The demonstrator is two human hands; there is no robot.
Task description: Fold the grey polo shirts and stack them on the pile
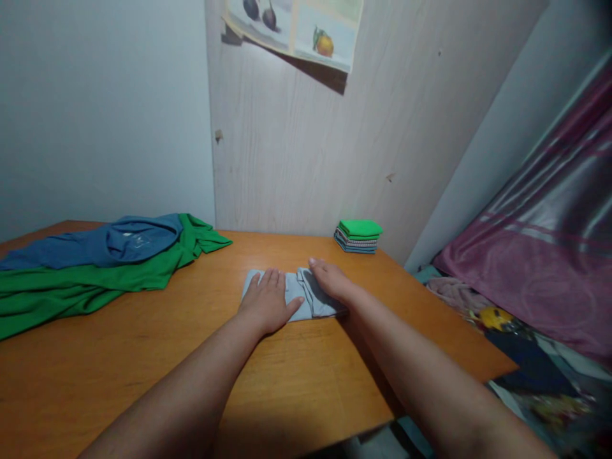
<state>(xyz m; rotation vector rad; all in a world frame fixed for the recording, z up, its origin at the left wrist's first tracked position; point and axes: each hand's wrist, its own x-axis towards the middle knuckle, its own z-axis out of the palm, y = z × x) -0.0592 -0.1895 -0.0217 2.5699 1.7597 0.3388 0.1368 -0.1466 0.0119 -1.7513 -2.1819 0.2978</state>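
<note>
A light grey piece of folded fabric (294,290), likely a garment, lies on the wooden table in front of me. My left hand (268,296) rests flat on its left part, fingers spread and thumb out to the right. Across the right part, a folded-over flap (318,299) shows creases along its left edge. My right hand (329,278) lies on that flap, tilted on its side with the fingers stretched forward and close together. Some of its fingers are hidden behind the hand.
Blue (138,239) and green shirts (95,287) lie spread in layers at the left. A neat stack of folded cloths (358,237), green on top, stands at the back right of the table (287,389). Beyond the right edge hang pink drapes (540,255) above assorted items.
</note>
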